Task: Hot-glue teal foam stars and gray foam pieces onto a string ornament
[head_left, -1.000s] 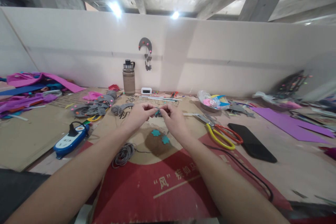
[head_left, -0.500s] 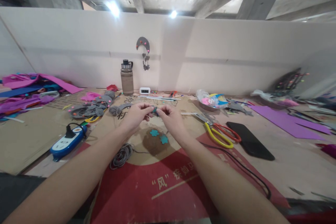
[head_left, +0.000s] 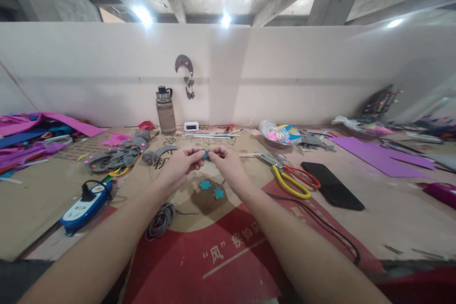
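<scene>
My left hand point(head_left: 185, 165) and my right hand point(head_left: 227, 165) meet over the cardboard, fingertips pinched together. Between them they grip a small teal felt piece point(head_left: 206, 154), mostly covered by the fingers, so its full shape cannot be made out. Just below the hands, two teal felt flowers point(head_left: 205, 185) lie flat on the cardboard, close together. A loose coil of grey yarn point(head_left: 161, 221) rests under my left forearm, with one strand trailing right toward the flowers.
Yellow-handled scissors point(head_left: 291, 185), red-handled scissors point(head_left: 302, 176) and a black phone point(head_left: 332, 185) lie to the right. A blue-and-white power strip point(head_left: 85, 206) and grey felt pieces point(head_left: 116, 154) are on the left. A water bottle point(head_left: 166, 113) stands at the back by a white clock point(head_left: 191, 126).
The whole view has shifted, so things sit slightly left and mostly lower. Both hands keep their pinch on the teal piece, nearly in place. The two flowers remain on the cardboard.
</scene>
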Available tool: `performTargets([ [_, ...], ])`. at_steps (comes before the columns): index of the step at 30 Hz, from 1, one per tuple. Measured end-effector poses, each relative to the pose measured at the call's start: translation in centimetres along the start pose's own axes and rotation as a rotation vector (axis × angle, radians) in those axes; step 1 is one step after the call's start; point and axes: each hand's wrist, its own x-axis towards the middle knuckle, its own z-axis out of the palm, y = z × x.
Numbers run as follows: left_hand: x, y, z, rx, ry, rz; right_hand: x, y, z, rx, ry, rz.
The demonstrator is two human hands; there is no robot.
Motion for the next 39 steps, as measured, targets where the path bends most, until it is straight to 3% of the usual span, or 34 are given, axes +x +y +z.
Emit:
performTargets([
  [6, 0.0, 0.1, 0.1, -0.047, -0.029, -0.029, 0.1, 0.2, -0.2, -0.007, 0.039, 0.013],
  [12, 0.0, -0.4, -0.2, 0.126, 0.041, 0.019, -0.3, -0.4, 0.1, -0.064, 0.012, 0.021],
  [16, 0.1, -0.4, -0.4, 0.061, 0.060, -0.021, -0.5, -0.5, 0.2, -0.003, 0.045, 0.006],
  [20, 0.1, -0.2, -0.3, -0.046, 0.079, -0.081, -0.8, -0.8, 0.1, -0.013, 0.060, -0.102],
  [30, 0.0, 0.1, -0.4, -0.158, 0.084, -0.161, -1.6, -1.4, -0.5, -0.388, 0.056, -0.441],
  [39, -0.1, 0.3, -0.3, -0.193, 0.134, -0.235, -1.8, -1.5, -0.8, -0.668, 0.018, -0.514],
])
